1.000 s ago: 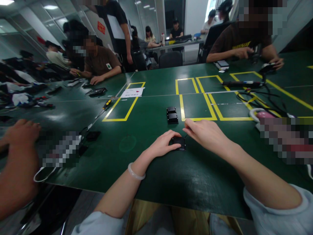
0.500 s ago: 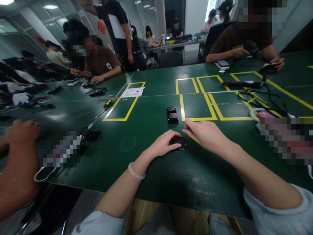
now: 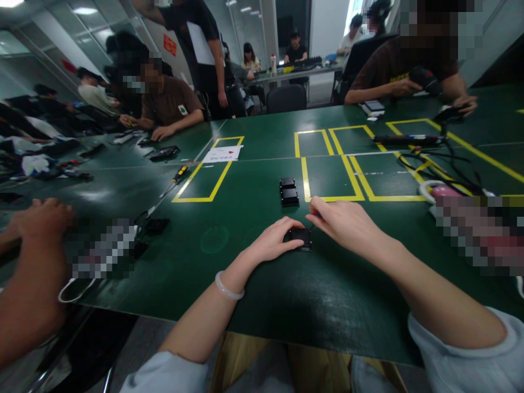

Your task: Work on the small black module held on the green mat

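Observation:
A small black square part (image 3: pixel 301 240) lies on the green table (image 3: pixel 254 289) in front of me. My left hand (image 3: pixel 276 240) grips it from the left, thumb on its near side and fingers at its far edge. Close by on the right, my right hand (image 3: pixel 331 218) is pinched around a thin dark tool (image 3: pixel 311 226), mostly hidden by the fingers, whose tip meets the part's upper right corner. Just beyond my hands sits a black piece with two square sections (image 3: pixel 289 192).
Yellow tape frames (image 3: pixel 333 199) mark the table ahead. A white paper (image 3: pixel 223 154) and a yellow-black screwdriver (image 3: pixel 180 173) lie left of centre. Phones and cables lie at both sides. Another person's hand (image 3: pixel 41 224) rests at the left edge; co-workers sit across.
My hands and the black part have hardly moved. The other person's hand at the left has shifted slightly right, and the standing person in the back has moved a little.

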A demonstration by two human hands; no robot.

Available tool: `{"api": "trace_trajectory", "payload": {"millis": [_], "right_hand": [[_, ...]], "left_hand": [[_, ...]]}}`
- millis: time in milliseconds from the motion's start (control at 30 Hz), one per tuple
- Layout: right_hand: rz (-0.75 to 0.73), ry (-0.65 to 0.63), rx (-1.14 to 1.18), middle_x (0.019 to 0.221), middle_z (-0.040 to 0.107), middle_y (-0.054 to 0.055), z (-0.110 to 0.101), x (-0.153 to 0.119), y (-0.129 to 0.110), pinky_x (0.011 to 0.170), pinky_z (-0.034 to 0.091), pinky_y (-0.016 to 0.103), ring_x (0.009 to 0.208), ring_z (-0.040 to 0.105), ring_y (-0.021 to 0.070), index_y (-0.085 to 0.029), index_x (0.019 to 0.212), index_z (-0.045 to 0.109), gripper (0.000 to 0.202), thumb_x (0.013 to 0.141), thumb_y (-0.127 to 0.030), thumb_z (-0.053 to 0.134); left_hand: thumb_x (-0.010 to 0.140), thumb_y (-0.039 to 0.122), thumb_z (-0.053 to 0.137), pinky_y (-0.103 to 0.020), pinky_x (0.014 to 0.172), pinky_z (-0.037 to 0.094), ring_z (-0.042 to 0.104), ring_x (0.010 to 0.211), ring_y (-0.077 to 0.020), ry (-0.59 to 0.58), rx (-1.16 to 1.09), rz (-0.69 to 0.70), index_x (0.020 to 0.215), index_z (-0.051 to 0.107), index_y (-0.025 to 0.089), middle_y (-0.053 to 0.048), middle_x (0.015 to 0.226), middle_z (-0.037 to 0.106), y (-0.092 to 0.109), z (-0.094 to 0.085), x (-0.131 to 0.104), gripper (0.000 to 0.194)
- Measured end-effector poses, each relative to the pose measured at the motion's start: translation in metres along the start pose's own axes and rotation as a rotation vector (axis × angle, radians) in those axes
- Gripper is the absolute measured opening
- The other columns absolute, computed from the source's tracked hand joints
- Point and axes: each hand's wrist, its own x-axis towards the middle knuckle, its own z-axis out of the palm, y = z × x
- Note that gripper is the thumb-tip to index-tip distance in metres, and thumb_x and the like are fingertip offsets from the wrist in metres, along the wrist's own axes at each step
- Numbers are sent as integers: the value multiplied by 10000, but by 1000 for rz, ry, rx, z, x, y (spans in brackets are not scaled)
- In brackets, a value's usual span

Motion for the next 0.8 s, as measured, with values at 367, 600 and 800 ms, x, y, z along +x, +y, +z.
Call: {"api": "trace_trajectory", "payload": {"millis": [367,600,800], "right_hand": [[-15,8,52,758,655,42,1,-1,0,519,249,258,627,605,184,-191,1026,460,193,960,-344,363],[-22,12,68,782,655,42,1,-1,2,526,261,254,636,601,178,-185,1050,448,165,959,-277,347],[-3,11,61,767,657,37,-1,-1,0,525,258,262,640,607,187,-193,1006,468,187,966,-344,363]], "left_hand": [[916,396,580,-364,929,452,576,1047,-234,-2,2,-9,1194,564,220,-66,1121,593,0,0,0,330],[922,384,577,-349,922,449,574,1051,-227,-2,6,3,1183,565,216,-62,1121,588,1,-1,0,311],[926,390,572,-353,931,448,572,1057,-229,-11,8,0,1207,556,219,-65,1126,588,1,-1,0,330]]}}
